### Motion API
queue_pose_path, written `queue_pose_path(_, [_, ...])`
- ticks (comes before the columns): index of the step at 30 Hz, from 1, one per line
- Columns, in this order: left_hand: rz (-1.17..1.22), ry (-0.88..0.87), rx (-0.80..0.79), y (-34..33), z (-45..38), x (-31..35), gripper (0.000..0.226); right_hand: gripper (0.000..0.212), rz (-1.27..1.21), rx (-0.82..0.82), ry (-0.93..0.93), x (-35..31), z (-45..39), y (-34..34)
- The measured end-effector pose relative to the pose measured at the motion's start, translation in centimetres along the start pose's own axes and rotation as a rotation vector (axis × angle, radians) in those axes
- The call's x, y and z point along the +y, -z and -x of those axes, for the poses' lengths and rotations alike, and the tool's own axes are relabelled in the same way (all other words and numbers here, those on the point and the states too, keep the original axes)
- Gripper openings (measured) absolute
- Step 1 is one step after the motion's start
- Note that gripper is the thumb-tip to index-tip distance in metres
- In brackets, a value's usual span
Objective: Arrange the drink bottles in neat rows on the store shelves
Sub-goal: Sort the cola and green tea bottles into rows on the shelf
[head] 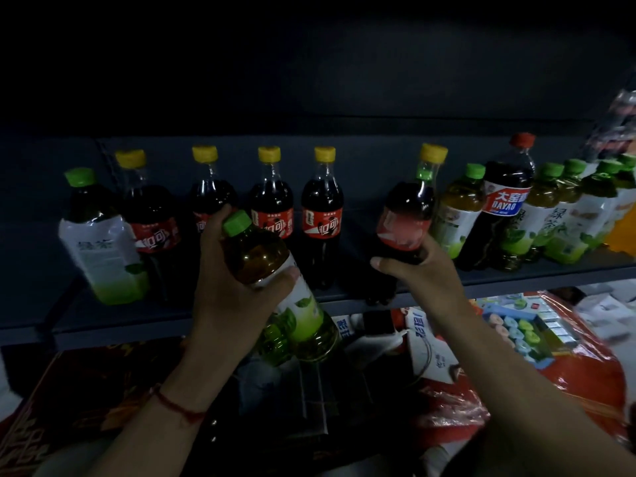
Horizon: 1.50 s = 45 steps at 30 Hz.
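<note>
My left hand [227, 290] grips a green-capped tea bottle [275, 280], tilted, in front of the dark shelf [344, 301]. My right hand [423, 270] is closed round the lower part of a yellow-capped cola bottle [406, 215] that leans right at the shelf's front edge. Several more yellow-capped cola bottles [321, 215] stand in a row along the shelf. One green tea bottle [101, 235] stands at the left end. At the right are several green tea bottles [547, 215] and a red-capped dark bottle [506, 201] with a blue label.
Below the shelf lie red plastic packaging [585, 366], a blue tray of small round items [516, 328] and a dark red printed box [86, 383]. The space above the bottles is dark and the shelf's back wall is unlit.
</note>
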<state>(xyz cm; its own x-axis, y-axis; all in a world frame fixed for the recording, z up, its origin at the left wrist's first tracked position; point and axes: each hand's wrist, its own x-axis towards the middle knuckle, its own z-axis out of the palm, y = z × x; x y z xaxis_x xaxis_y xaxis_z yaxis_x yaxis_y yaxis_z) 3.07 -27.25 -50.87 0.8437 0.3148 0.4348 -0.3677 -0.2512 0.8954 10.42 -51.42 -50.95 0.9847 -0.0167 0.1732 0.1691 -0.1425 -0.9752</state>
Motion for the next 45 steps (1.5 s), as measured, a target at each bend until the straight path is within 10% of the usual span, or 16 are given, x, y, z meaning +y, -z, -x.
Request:
queue_pose_path(24, [0.065, 0.047, 0.024, -0.1, -0.8, -0.2, 0.094, 0.055, 0.16, 0.107, 0.184, -0.2, 2.0, -4.1])
queue_pose_path(31, [0.087, 0.044, 0.045, -0.8, 0.4, 1.7, 0.086, 0.101, 0.665, -0.406, 0.225, -2.2, 9.7, -5.5])
queue_pose_path(39, [0.084, -0.019, -0.148, 0.4, 0.8, 6.9, 0.049, 0.059, 0.166, -0.493, 0.018, -6.9, 9.2, -2.8])
queue_pose_path(45, [-0.055, -0.169, -0.272, 1.6, -2.3, 14.2, 0.073, 0.046, 0.071, -0.481, 0.044, -12.7, 7.5, -1.5])
